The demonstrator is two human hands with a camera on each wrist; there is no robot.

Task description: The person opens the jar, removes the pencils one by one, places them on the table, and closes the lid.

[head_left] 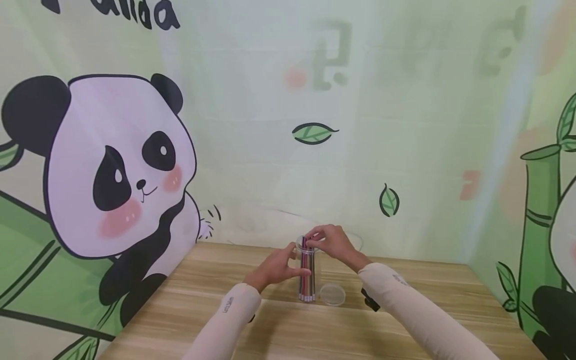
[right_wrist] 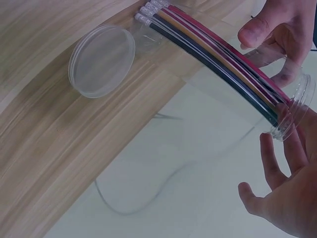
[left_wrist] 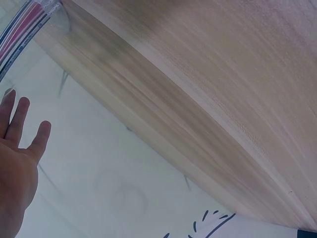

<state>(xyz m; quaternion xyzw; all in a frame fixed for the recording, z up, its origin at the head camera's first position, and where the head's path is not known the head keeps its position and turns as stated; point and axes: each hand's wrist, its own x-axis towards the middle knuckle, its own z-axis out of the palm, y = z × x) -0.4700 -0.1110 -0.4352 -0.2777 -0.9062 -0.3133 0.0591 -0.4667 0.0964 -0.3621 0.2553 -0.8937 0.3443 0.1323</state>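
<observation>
A tall clear plastic jar (head_left: pixel 317 280) stands upright on the table, with several striped pencils (head_left: pixel 307 280) inside, their white eraser ends at the bottom. My left hand (head_left: pixel 275 266) grips the jar from the left, thumb across its front and fingers behind, near the upper part. At the mouth, my right hand (head_left: pixel 334 242) has its thumb and forefinger in at the rim (right_wrist: pixel 307 99), pinching at the top ends of the pencils. The right wrist view shows its other fingers extended outside the jar. How many pencils it pinches I cannot tell.
A round clear lid (head_left: pixel 333 294) lies on the wooden table (head_left: pixel 279 330), just right of the jar's base. Behind the table hangs a pale green printed backdrop (head_left: pixel 252 150) with pandas, leaves and bamboo, close to the table's back edge.
</observation>
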